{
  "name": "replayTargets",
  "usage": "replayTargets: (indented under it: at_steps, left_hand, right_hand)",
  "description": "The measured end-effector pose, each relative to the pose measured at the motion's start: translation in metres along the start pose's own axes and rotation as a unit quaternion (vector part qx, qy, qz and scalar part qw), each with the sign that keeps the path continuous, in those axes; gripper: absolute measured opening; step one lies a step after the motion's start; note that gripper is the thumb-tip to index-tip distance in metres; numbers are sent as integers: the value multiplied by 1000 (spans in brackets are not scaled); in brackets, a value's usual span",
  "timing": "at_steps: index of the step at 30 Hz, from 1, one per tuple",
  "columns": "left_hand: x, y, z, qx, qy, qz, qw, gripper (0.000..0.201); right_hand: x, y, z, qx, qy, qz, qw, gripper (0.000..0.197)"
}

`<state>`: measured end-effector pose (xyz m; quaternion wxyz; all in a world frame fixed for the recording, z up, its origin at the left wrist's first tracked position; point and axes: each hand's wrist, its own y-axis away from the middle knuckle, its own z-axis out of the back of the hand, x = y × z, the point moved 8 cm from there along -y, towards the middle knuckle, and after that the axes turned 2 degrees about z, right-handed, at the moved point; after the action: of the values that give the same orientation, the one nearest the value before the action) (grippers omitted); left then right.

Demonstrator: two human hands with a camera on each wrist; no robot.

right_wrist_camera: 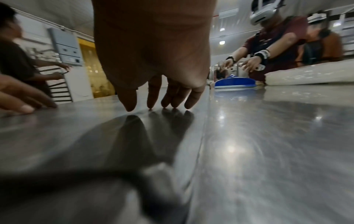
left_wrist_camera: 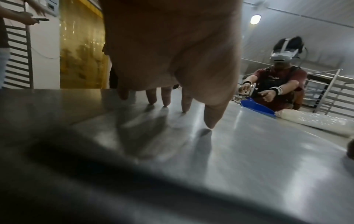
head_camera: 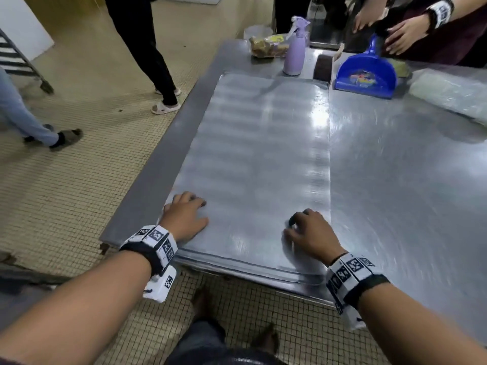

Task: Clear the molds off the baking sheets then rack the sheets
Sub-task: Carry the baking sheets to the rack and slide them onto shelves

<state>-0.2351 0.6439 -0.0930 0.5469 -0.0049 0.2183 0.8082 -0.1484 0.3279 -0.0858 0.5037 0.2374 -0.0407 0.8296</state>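
A large bare metal baking sheet (head_camera: 258, 154) lies on the steel table (head_camera: 408, 180), its near edge over the table's front edge; more sheet rims show stacked beneath it. No molds are on it. My left hand (head_camera: 184, 216) rests on the sheet's near left corner, its fingertips (left_wrist_camera: 166, 100) touching the metal. My right hand (head_camera: 311, 233) rests near the sheet's near right corner, fingers bent downward, with fingertips (right_wrist_camera: 153, 104) touching the surface. Neither hand holds anything.
A lilac spray bottle (head_camera: 295, 48), a brush, a blue dustpan (head_camera: 366, 75) and a bagged food item stand at the table's far end. Plastic-wrapped material (head_camera: 453, 93) lies far right. Another person's hands (head_camera: 400, 35) reach over there. People stand left; a rack (head_camera: 15, 56) is far left.
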Motion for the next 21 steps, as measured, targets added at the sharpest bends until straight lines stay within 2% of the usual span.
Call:
replayTargets:
  at_steps: [3, 7, 10, 12, 15, 21]
  left_hand:
    - [-25, 31, -11, 29, 32, -73, 996, 33]
    - [-40, 57, -25, 84, 28, -124, 988, 47]
    - [-40, 64, -34, 110, 7, -147, 983, 64]
    - [-37, 68, -36, 121, 14, -155, 980, 59]
    - [-35, 74, -35, 88, 34, -180, 979, 39]
    - [-28, 84, -38, 30, 83, -195, 977, 33]
  right_hand:
    - [21, 20, -16, 36, -10, 47, 998, 25]
    - [47, 45, -33, 49, -19, 117, 992, 39]
    - [56, 59, -46, 54, -6, 131, 990, 52]
    - [60, 66, -51, 54, 4, 133, 990, 51]
    - [62, 72, -54, 33, 4, 123, 992, 39]
    - [60, 84, -58, -28, -9, 53, 998, 24]
